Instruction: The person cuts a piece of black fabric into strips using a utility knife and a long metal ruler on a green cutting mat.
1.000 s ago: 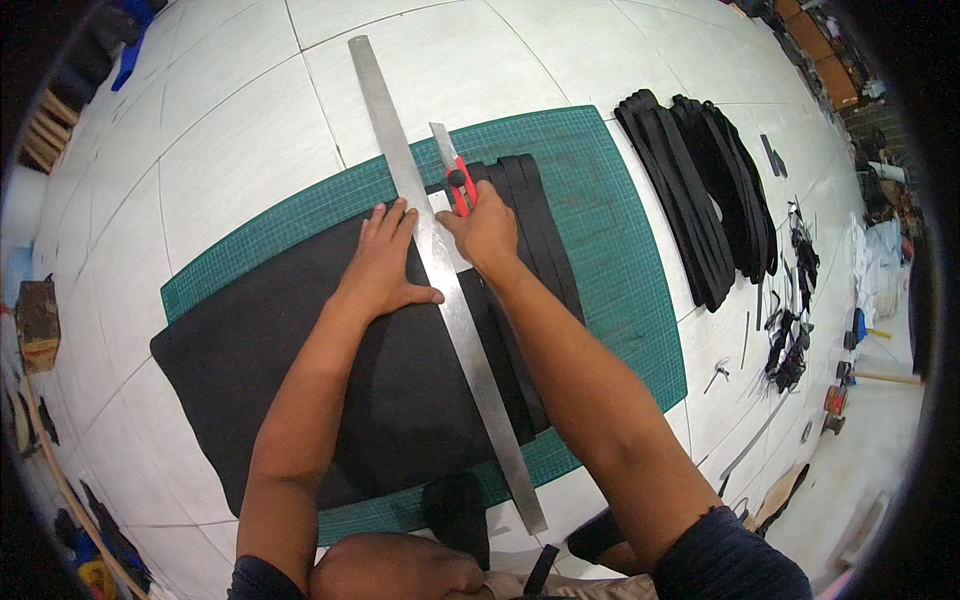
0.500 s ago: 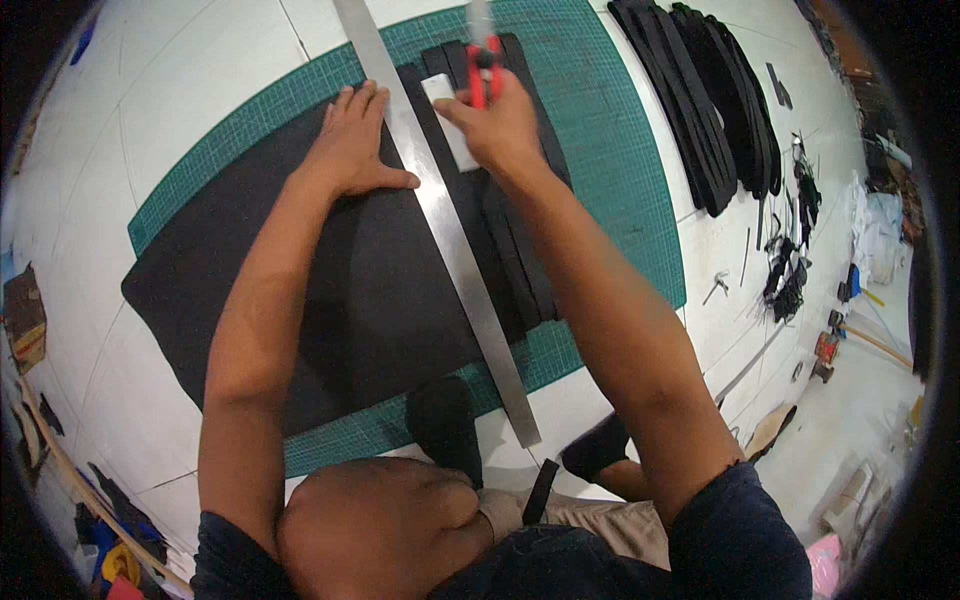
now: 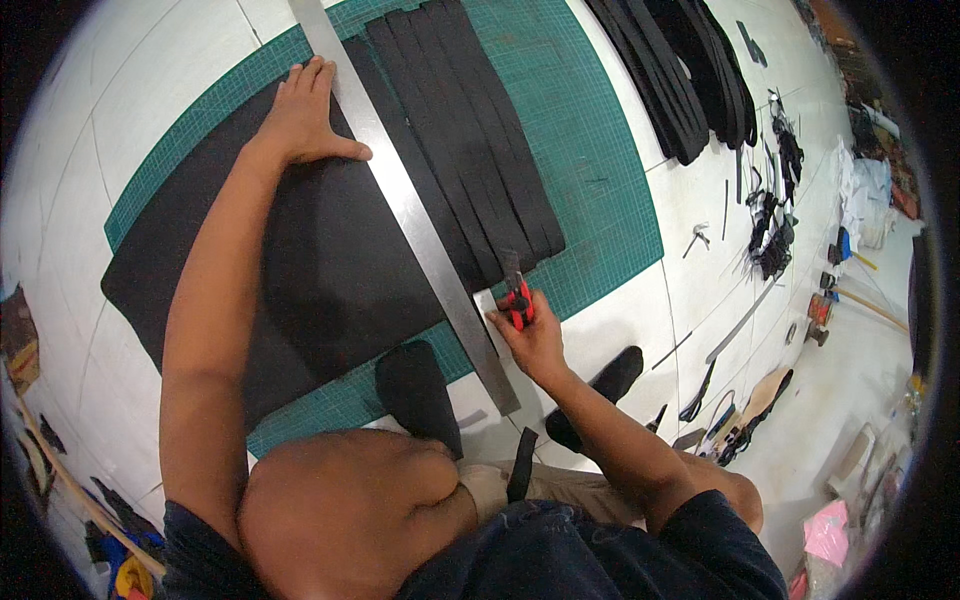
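Sheet of black material [image 3: 330, 260] lies at the left on the green cutting mat [image 3: 590, 170]. On it, the left hand [image 3: 294, 122] has its fingers spread apart, with the thumb reaching to the long metal ruler [image 3: 400, 200], which lies slanted over the sheet. Next come black strips [image 3: 465, 120], side by side on the mat. Near the ruler's lower end, the right hand [image 3: 541, 342] is closed around a red utility knife [image 3: 520, 306], beside a narrow white piece [image 3: 485, 303]. Farther right, bundled black strips [image 3: 650, 80] rest on the tiled floor [image 3: 625, 225].
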Action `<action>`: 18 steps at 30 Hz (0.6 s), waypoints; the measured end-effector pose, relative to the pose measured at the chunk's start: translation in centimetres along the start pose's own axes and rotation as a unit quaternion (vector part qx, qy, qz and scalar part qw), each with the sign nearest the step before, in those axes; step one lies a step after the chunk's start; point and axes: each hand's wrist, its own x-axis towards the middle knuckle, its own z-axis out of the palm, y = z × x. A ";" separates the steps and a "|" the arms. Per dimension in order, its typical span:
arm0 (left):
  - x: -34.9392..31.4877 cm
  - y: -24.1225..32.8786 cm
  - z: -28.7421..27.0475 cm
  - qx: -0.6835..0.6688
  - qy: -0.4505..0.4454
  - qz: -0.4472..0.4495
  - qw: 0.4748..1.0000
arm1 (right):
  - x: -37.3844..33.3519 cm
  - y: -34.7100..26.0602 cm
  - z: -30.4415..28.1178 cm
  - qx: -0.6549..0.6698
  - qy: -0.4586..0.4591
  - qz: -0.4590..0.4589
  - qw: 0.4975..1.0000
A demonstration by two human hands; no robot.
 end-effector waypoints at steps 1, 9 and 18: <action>0.0 0.0 0.0 -0.004 -0.001 -0.003 1.000 | 0.3 0.1 0.4 -0.003 0.011 0.001 1.000; 0.2 -0.4 0.3 0.004 0.012 -0.001 1.000 | 0.6 1.1 1.4 0.029 0.017 0.003 0.999; 0.2 -0.4 0.4 -0.009 0.025 0.009 1.000 | 0.6 0.1 0.8 0.075 0.003 0.026 0.997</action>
